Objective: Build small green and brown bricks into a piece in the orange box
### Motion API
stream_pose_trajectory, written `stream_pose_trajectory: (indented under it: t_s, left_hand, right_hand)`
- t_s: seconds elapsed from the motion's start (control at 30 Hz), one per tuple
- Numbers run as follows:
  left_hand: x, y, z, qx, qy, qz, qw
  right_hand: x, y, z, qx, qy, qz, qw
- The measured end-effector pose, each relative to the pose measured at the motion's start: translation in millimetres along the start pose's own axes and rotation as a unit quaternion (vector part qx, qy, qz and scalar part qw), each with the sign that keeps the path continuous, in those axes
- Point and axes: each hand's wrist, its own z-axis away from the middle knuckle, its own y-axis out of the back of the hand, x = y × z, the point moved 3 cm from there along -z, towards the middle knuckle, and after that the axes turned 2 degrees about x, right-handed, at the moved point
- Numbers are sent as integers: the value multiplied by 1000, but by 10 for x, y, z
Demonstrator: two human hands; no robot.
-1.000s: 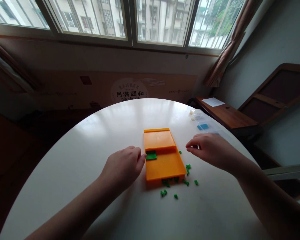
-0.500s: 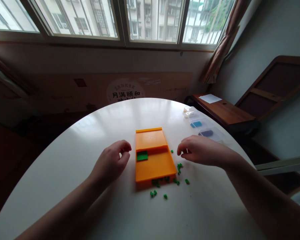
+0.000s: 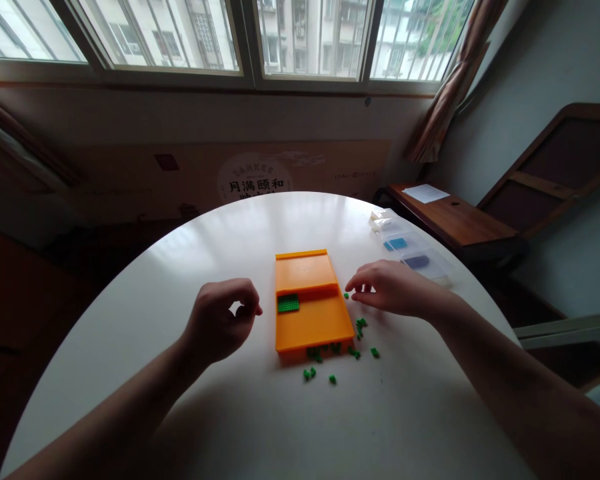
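Right hand (image 3: 380, 287): standing with thumb and fingers apart beside a green block (image 3: 346, 295), outside the right edge of the orange tray (image 3: 315, 328); touch unclear.
Left hand (image 3: 223, 317): curling, fingertips meeting, off the tray's left edge.
Green plate (image 3: 288, 303): lying inside, by that edge.
Other blocks (image 3: 375, 353): lying around the near-right corner.

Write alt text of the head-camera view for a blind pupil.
A right hand is close to a green block beside an orange tray on a white table; the curled left hand is opposite. The tray holds a green board; more blocks lie nearby.
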Motion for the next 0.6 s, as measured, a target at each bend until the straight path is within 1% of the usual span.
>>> stream_pose_trajectory:
  t_s: [0.07,0.3,0.37,0.5,0.6]
  left_hand:
    - [45,-11,11,-33,-18,-8,999]
    - [49,-93,18,-86,-31,-34,995]
    - [41,-105,11,-77,-47,-46,995]
    - [23,-79,-2,-19,-83,-85,993]
    - [18,-60,-6,2,-91,-96,991]
  right_hand:
    - [1,-34,-17,8,-4,7,1000]
    - [12,-98,-38,20,-15,32,999]
    - [-1,-102,-38,20,-11,33,999]
    - [-15,-104,-44,22,-6,39,999]
    - [-35,-79,-46,34,-4,47,998]
